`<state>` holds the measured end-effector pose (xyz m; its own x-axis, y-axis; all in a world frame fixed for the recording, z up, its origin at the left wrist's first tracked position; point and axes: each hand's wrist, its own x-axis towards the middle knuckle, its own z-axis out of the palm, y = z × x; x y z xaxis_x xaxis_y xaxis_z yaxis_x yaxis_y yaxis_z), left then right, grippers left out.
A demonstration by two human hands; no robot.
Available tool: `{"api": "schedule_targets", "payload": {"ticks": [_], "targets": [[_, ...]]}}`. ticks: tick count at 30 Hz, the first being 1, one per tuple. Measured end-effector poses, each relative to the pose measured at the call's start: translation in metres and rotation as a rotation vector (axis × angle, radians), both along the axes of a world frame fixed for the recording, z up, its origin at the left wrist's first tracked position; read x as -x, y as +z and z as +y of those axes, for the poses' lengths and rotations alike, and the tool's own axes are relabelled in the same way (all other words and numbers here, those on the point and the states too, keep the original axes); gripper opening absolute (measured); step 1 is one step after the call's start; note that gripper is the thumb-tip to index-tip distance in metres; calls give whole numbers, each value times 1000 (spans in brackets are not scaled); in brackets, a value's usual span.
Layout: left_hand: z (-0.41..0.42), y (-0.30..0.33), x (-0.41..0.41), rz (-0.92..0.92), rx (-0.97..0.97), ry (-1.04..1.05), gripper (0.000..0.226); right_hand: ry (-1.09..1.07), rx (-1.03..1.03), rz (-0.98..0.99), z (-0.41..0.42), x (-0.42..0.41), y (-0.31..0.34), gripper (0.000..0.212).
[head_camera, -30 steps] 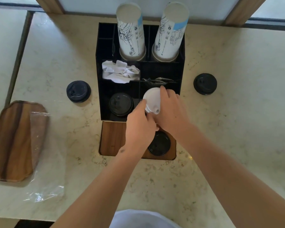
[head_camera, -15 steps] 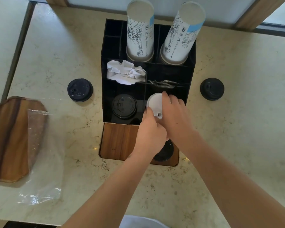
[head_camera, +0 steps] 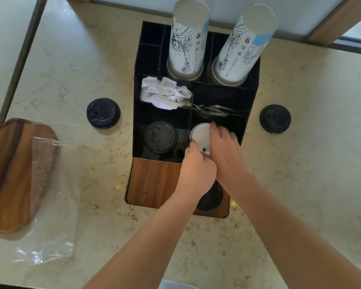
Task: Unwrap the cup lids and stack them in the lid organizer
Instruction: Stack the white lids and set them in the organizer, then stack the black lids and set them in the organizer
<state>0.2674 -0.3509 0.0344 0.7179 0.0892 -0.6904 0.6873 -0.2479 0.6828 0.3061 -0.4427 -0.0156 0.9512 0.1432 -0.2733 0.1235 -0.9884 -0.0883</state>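
On the pale marble counter [head_camera: 300,184] we see, from the head camera, the black lid organizer [head_camera: 249,113]. Both hands hold white lids [head_camera: 200,135] over its front right slot: the left hand [head_camera: 197,172] grips the near edge, the right hand [head_camera: 224,146] curls over the side. Black lids [head_camera: 161,137] already sit in the front left slot. Three loose lids [head_camera: 103,113] remain outside, we think. The printing on the cup stacks [head_camera: 189,38] is too small to read
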Motion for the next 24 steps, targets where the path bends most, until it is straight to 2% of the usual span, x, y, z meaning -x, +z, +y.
{"api": "schedule_targets", "payload": {"ticks": [10, 15, 19, 22, 24], "targets": [[0, -7, -4, -11, -49, -101, 69, -16, -34, 38, 1, -8, -1, 81], [0, -6, -7, -1, -105, -148, 56, 13, 22, 5, 2, -8, -3, 71], [-1, -1, 4, -102, -194, -136, 50, 10, 34, -14, 4, -5, -6, 68], [0, -1, 30, -233, -218, -83, 52, -67, -15, 49, 4, 3, -6, 93], [9, -4, 51, -249, -241, -29, 49, -126, -135, 38, 3, 13, 0, 108]]}}
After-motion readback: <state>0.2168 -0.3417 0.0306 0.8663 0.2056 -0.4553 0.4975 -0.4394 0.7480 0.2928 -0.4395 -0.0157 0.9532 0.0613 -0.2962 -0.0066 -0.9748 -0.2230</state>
